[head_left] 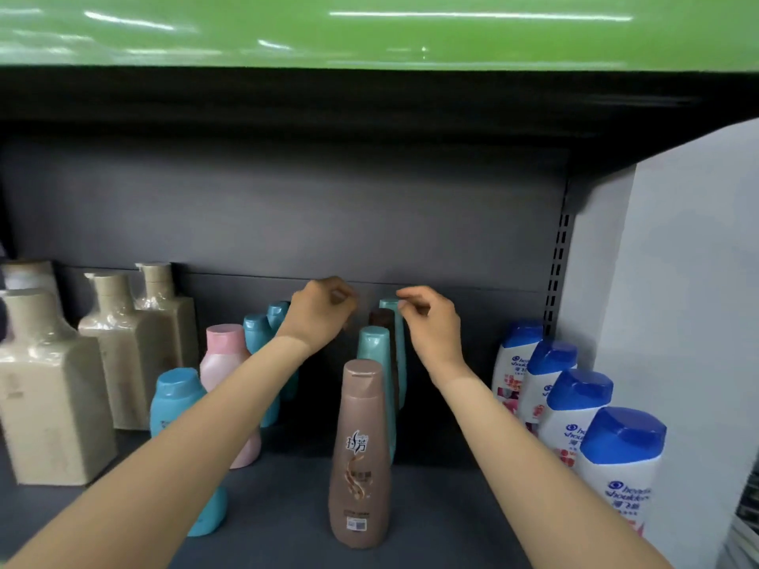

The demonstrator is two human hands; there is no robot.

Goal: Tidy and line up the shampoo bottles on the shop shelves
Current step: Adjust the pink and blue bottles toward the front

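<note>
Both hands hover empty, fingers loosely curled, behind the brown bottle [360, 453]: left hand [318, 312] up-left, right hand [429, 322] up-right. The bottle stands upright, heading its row; probably light, smooth plastic, best gripped mid-body.

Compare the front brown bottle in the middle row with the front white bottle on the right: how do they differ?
Colour: the brown bottle is brown all over, cap included; the white bottle has a white body under a blue cap.
Shape: the brown bottle is slim and tall; the white bottle is broader, with a wider cap.
Place: the brown bottle heads the middle row; the white bottle heads the right-hand row, by the shelf's side panel.
Shared: both stand upright, labels forward, untouched by either hand.
</note>
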